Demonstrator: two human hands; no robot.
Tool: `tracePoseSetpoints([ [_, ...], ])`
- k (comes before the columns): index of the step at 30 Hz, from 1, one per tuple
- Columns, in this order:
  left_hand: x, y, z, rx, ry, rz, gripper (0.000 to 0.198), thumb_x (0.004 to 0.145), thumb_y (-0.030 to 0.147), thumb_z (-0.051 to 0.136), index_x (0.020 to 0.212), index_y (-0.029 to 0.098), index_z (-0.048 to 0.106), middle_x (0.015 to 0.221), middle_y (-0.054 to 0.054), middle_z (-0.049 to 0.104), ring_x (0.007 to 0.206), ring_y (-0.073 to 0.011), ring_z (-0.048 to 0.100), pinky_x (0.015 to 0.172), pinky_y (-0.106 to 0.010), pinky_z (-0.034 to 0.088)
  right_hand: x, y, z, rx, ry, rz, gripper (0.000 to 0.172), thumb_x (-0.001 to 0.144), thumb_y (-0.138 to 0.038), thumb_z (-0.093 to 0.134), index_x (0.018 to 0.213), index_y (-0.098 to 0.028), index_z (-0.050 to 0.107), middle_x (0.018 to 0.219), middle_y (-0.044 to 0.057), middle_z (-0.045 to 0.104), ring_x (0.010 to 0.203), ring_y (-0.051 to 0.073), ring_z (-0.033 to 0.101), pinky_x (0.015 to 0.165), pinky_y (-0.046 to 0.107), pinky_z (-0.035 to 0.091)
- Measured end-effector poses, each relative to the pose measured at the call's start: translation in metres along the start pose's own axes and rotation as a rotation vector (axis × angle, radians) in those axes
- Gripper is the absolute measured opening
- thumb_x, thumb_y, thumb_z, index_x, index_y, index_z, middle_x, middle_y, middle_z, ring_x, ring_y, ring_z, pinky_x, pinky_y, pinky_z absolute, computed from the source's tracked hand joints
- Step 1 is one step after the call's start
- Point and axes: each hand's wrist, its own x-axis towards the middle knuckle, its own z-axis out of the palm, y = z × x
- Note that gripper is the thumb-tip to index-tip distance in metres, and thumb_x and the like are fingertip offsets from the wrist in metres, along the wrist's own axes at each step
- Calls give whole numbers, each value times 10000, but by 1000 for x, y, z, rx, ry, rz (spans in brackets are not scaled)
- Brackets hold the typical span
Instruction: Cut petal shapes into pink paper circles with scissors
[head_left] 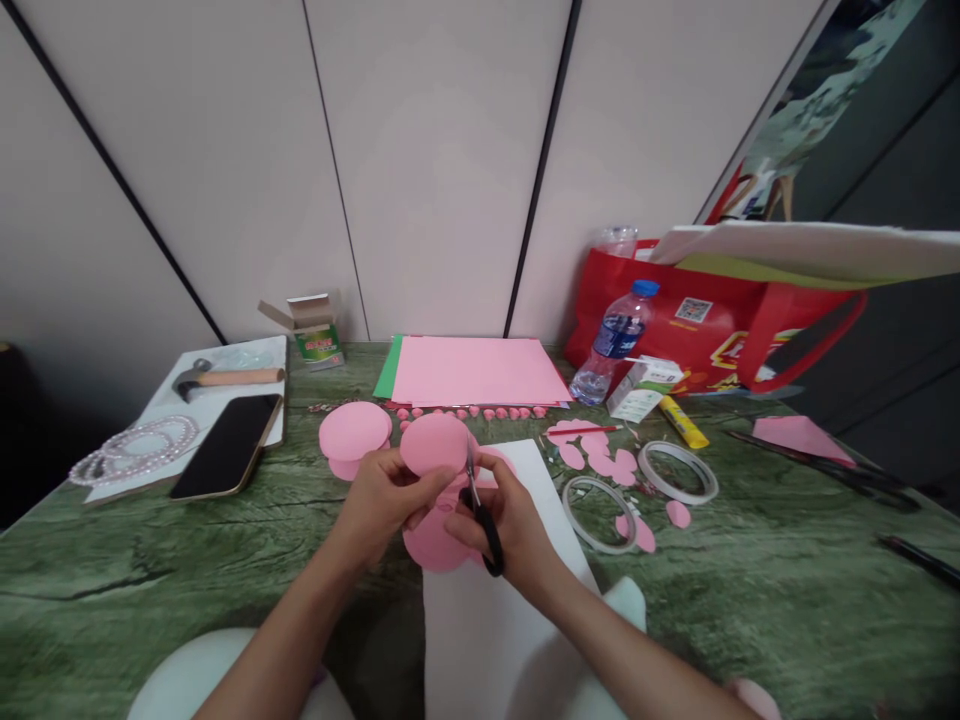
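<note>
2 hands (382, 495) (514, 515) grip scissors (490, 538), paper (435, 443) — pink (rounded).

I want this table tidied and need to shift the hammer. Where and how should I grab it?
Probably mid-handle, from above or the right. The straight wooden handle points right, its end pointing away from the metal head at the left. The phone lies along the near side, so a low reach from there looks awkward.

A green, wood-grained table (750, 610) is partly covered by a white sheet (480, 640), pink paper discs (355, 430), stacked coloured paper (480, 370), two tape rolls (616, 549) and a water bottle (615, 342).
</note>
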Motion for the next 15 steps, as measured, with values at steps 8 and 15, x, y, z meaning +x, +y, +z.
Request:
tracePoseSetpoints([
  [8,1,-2,-3,-67,10,29,232,676,285,610,546,130,494,389,76,386,322,-17,299,325,-152,201,1,2,-1,-74,64,29,557,533,-192,714,979,-190,381,488,-96,496,424,72,451,406,165,341],
  [15,1,3,-1,-183,-24,9,203,712,280,567,583,135,509,458,38,518,295,-43,397,289,-159,264,0,-2,6,-154,75,85,526,558,-249,693,965,-187,366,403,-108,477,342,80,421,357,171,326],
])
